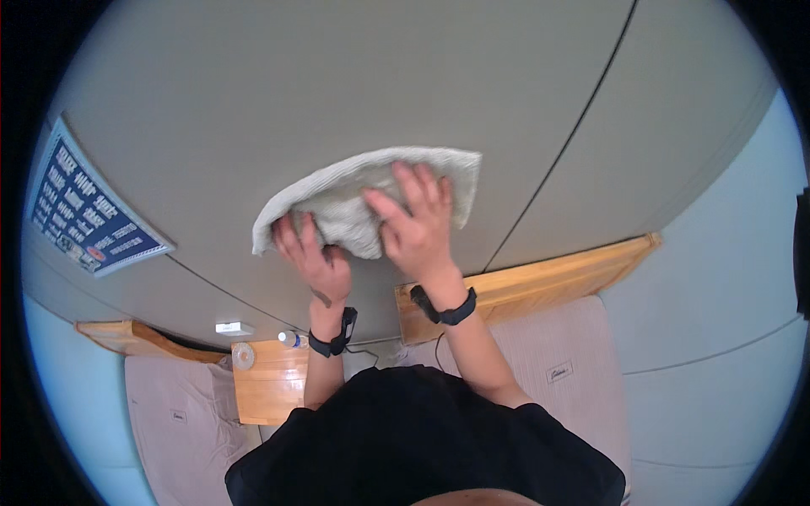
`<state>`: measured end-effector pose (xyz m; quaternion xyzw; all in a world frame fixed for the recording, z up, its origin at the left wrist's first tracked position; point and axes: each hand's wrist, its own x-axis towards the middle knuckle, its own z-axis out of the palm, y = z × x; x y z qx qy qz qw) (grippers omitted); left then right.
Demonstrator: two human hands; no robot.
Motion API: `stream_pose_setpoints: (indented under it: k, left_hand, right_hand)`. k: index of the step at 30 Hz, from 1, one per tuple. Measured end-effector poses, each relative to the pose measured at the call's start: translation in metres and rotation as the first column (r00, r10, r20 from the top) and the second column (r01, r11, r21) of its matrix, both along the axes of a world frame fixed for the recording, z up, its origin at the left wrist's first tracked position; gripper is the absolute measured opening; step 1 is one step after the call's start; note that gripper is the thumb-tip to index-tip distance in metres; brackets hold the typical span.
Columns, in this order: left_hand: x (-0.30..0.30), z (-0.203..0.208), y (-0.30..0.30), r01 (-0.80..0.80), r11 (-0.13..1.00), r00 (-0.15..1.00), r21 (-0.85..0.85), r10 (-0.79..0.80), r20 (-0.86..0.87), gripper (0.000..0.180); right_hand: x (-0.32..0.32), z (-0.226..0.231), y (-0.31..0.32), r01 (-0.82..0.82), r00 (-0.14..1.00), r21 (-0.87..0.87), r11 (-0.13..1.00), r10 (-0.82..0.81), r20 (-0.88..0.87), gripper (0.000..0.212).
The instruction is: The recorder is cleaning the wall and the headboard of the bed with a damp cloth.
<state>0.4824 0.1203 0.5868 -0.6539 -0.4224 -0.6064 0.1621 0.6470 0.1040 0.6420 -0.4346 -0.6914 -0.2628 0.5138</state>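
Observation:
A pale, ribbed cloth (337,179) lies against the broad grey wall surface, its upper edge curved and its lower middle bunched into folds. My right hand (415,229) presses on the cloth's right part with fingers spread. Lower on the left, my left hand (316,263) rests its stretched fingers on the cloth near its left end; the fingertips are slightly blurred. Each wrist wears a black band, the left one (335,335) and the right one (445,308).
A blue-and-white printed sign (93,207) hangs at left. Below are two wooden-headboarded beds, left (181,422) and right (557,337). Between them, a wooden bedside table (270,384) carries a glass dish (243,356) and a white-capped bottle (292,339). A white box (233,328) is nearby.

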Motion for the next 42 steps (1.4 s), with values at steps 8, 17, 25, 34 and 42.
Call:
stream_pose_setpoints:
  k: [8, 17, 25, 34, 42]
  left_hand:
    - [0.089, 0.007, -0.019, 0.205, 0.944, 0.883, -0.259, -0.293, -0.368, 0.073]
    - [0.065, -0.06, -0.033, 0.218, 0.898, 0.803, -0.381, -0.388, -0.454, 0.064]
    - [-0.039, -0.107, -0.039, -0.107, 0.915, 0.888, -0.388, -0.087, -0.451, 0.069]
    - [-0.077, -0.147, -0.043, -0.1, 0.941, 0.993, -0.323, 0.114, 0.024, 0.071]
    - [0.008, -0.14, -0.045, 0.086, 0.946, 0.995, -0.311, -0.066, 0.076, 0.06]
  right_hand:
    - [0.112, -0.025, -0.01, 0.199, 0.945, 0.043, 0.979, -0.18, -0.272, 0.054]
    - [0.087, -0.127, -0.027, 0.098, 0.874, -0.101, 0.99, -0.134, -0.467, 0.05]
    - [0.002, -0.113, -0.031, -0.09, 0.987, -0.168, 0.982, 0.066, -0.146, 0.052]
    - [-0.036, -0.118, -0.033, -0.393, 0.895, -0.373, 0.84, 0.443, 0.056, 0.04]
    - [0.065, -0.144, -0.051, -0.119, 0.959, -0.433, 0.894, 0.216, 0.183, 0.057]
